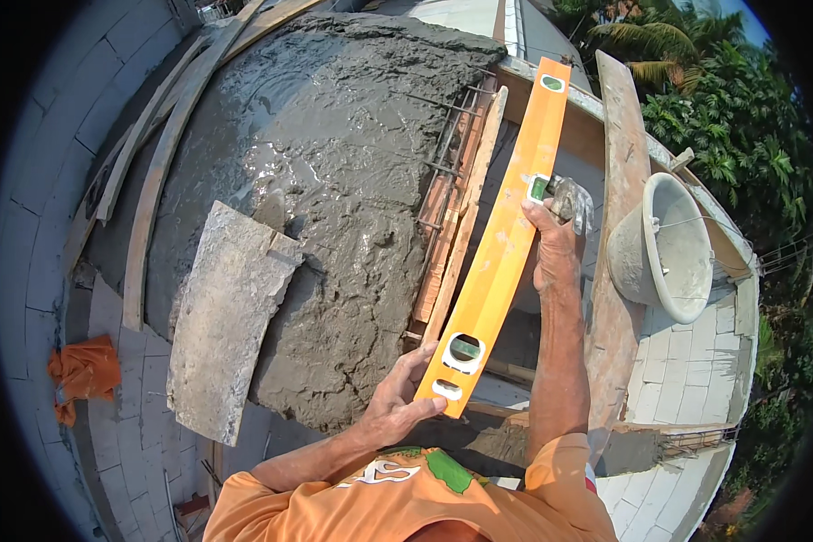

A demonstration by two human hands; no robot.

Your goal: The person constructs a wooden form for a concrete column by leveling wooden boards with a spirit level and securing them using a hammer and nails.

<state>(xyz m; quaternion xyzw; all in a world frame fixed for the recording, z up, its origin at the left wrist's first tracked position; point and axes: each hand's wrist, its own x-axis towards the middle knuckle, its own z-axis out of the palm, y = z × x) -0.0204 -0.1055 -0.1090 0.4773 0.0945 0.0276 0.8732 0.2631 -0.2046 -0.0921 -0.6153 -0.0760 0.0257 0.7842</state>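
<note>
A long orange spirit level (501,248) lies at a slant in front of me, its far end up and to the right. My left hand (403,395) grips its near end, thumb beside the lowest white-framed opening. Farther up, my right hand (554,237) holds the level's right edge by the middle vial, thumb on its face. A grey, curved piece that looks like a hammer head (571,204) shows at the right hand's fingers; its handle is hidden. Left of the level spreads wet grey concrete (343,199), with steel reinforcing bars (445,167) sticking out along its edge beside formwork boards (461,235).
A cement-caked board (230,316) rests on the concrete's near left part. Long planks (167,172) run along the left block wall (41,208), where an orange cloth (84,378) hangs. At right, a bucket (664,248) stands by a long plank (619,235); trees grow beyond.
</note>
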